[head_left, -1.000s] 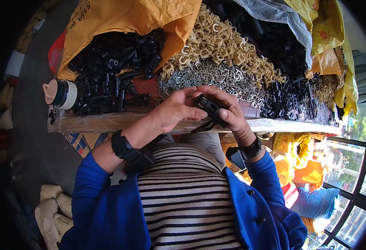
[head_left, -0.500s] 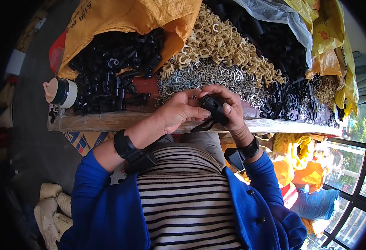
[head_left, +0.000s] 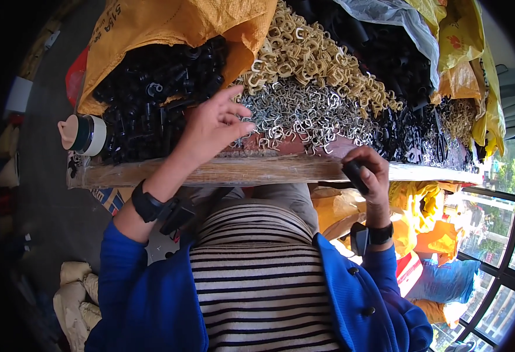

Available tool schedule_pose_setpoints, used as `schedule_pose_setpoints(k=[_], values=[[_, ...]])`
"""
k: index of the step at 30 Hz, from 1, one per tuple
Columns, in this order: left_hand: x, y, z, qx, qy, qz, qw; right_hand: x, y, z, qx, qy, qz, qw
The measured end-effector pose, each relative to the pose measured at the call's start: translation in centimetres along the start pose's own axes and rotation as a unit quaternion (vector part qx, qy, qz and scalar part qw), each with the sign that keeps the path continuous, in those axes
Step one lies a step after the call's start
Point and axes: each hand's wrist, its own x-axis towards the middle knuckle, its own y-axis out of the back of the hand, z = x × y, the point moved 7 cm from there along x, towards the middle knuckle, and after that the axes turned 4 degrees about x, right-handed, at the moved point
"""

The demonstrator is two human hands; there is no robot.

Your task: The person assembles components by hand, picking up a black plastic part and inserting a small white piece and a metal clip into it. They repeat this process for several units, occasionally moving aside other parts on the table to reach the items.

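My left hand is raised over the table's left half, its fingers apart and slightly bent, with nothing visible in them. Its fingertips are nearest to a heap of small silver U-shaped metal clips and the black plastic fittings on its other side. At the table's front edge my right hand is closed around a short, dark plastic part. The fingers cover much of that part. Beyond the silver clips lies a pile of tan ring-shaped pieces.
An orange woven sack spills black fittings onto the table. A white cup with a pink lid stands at the left end. Small black pieces and yellow bags lie to the right. The wooden table edge runs before me.
My hands were together on the black plastic part. The left has let go and moved up and left; the right has carried the part right and toward the table's edge.
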Motion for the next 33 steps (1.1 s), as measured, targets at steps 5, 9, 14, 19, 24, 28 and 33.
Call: schedule_pose_setpoints(k=[5,9,14,19,24,28,33], values=[[-0.9,6.3,3.0,0.536,-0.162,0.162,0.812,-11.6,11.5,3.2,-0.265,-0.276,0.059,0.922],[-1.1,6.8,1.0,0.625,-0.13,0.127,0.759,-18.3,13.8,5.6,-0.688,-0.282,0.029,0.668],[-0.9,6.4,0.3,0.599,-0.107,0.109,0.786,-16.1,12.8,6.3,-0.47,-0.248,0.096,0.842],[-0.6,6.5,-0.7,0.61,-0.038,0.068,0.789,-3.6,3.5,0.9,-0.443,-0.013,0.057,0.895],[-1.0,6.6,-0.9,0.609,-0.044,0.018,0.792,2.2,-3.3,0.4,-0.503,0.177,-0.041,0.845],[-0.8,6.6,-0.8,0.608,-0.055,0.014,0.792,3.7,-5.1,1.9,-0.542,0.195,-0.099,0.811],[-1.1,8.5,-0.8,0.567,-0.094,0.09,0.813,5.1,-5.6,3.0,-0.527,0.152,-0.132,0.825]])
